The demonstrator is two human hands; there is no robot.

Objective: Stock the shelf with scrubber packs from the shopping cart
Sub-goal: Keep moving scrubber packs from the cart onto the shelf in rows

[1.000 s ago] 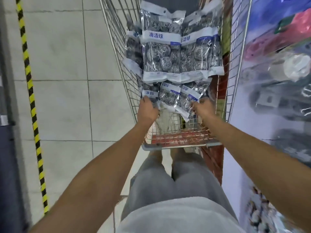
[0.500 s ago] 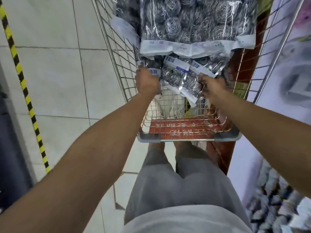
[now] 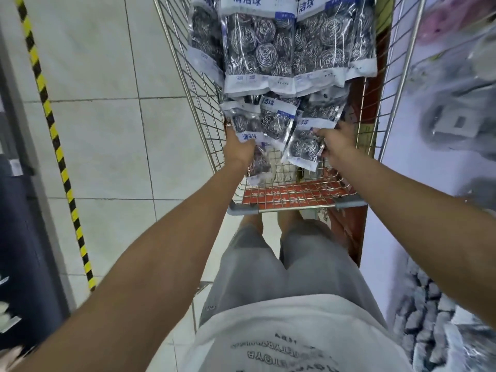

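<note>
mostly blurred, the shelf goods (image 3: 453, 122) right of the shopping cart (image 3: 295, 205) cannot be identified, and the top of the cart is cut off by the frame edge. inside the cart, large scrubber packs (image 3: 257, 49) lie at the far end with smaller packs below them, nearer the handle. both arms reach straight into the cart. the left hand (image 3: 237, 150) grips a small pack (image 3: 248, 124), fingers hidden behind it. the right hand (image 3: 335, 143) pinches another small pack (image 3: 303, 146) by its edge.
</note>
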